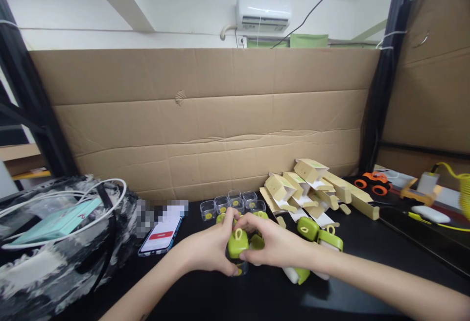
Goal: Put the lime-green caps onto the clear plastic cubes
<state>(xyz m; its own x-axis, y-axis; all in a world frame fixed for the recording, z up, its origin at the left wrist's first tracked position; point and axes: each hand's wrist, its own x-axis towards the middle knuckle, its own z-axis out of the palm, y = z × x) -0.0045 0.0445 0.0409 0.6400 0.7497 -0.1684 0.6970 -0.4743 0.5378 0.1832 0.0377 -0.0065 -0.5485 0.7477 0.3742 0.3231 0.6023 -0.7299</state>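
Head view: my left hand [211,250] and right hand [273,245] pinch green lid [238,243] together over black table [198,291], front of clear cases [235,202]. Best kept level, pressed evenly, loop upward.

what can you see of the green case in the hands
The green case is small, rounded and lime green, looks like glossy plastic, and has a pale yellow loop on its front. It is held just above the black table, near its front edge, between both hands: the left hand wraps its left side, and the right hand covers its right side and top. Its underside is hidden.
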